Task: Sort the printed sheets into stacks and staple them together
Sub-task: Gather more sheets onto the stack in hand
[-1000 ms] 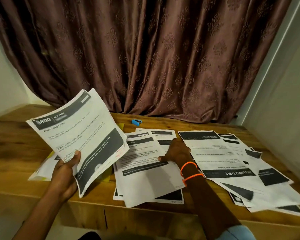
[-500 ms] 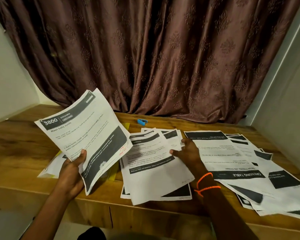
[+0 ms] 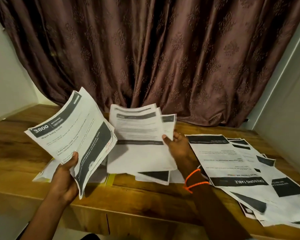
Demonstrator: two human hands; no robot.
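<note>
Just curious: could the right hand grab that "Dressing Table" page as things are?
Probably not at once: the right hand already grips lifted sheets. The Dressing Table page lies uncovered on the table right beside it, so once freed, the way looks open.

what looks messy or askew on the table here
The pile of sheets on the right is fanned out crookedly, printed upside down to the viewer, its near corners hanging over the table edge. No damage or spill shows.
</note>
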